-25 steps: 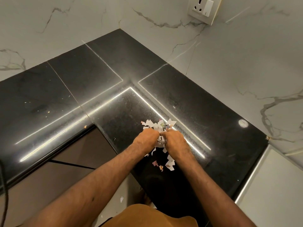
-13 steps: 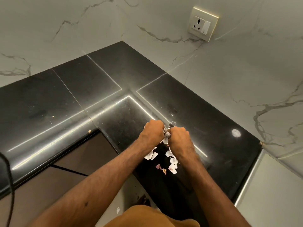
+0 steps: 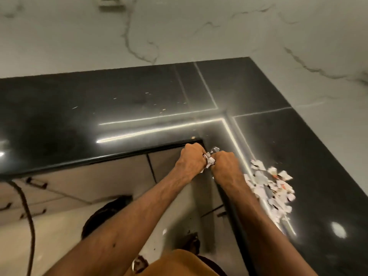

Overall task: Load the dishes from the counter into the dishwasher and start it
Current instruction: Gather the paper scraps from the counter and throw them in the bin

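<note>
The left hand [image 3: 190,159] and right hand [image 3: 226,166] clench one paper wad [image 3: 209,159], seemingly beyond the bench [image 3: 119,108] edge. Torn bits could fall onto the floor [image 3: 59,236].

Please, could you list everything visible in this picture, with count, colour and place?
counter: one, black, L-shaped, along the walls
wall: white marble, grey veins, behind the counter
socket: one, pale, blurred, top of the wall
scraps: one pile, mostly white, on the counter at right
crumbs: a few, pale, mid counter
cabinets: beige, dark handles, under the counter
cable: one, dark, at left
floor: pale, one white scrap on it
paper: one printed piece, white, between the hands
shirt: ochre, bottom edge
left hand: grips the paper
right hand: grips the paper
</note>
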Available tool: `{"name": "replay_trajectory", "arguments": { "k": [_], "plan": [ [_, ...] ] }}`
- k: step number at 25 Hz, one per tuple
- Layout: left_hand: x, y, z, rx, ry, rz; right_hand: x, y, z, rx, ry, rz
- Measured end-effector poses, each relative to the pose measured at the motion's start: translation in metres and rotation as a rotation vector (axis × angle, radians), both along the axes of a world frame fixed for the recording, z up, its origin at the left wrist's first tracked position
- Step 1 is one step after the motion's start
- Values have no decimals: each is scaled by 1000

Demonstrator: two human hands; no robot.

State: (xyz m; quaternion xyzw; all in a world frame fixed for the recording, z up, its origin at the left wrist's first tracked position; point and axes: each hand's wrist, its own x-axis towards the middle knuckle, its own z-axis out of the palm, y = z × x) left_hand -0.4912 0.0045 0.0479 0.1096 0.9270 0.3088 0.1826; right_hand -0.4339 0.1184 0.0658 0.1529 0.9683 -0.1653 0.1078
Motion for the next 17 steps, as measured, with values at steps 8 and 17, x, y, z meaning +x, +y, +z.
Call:
{"name": "replay_trajectory", "arguments": {
  "k": [8,17],
  "plan": [
    [36,-245,-61,110,-124,504,-36,-225,-70,-35,-98,460],
    [120,-420,-267,170,-316,1058,-5,-436,-266,-25,-376,779]
  ]
}}
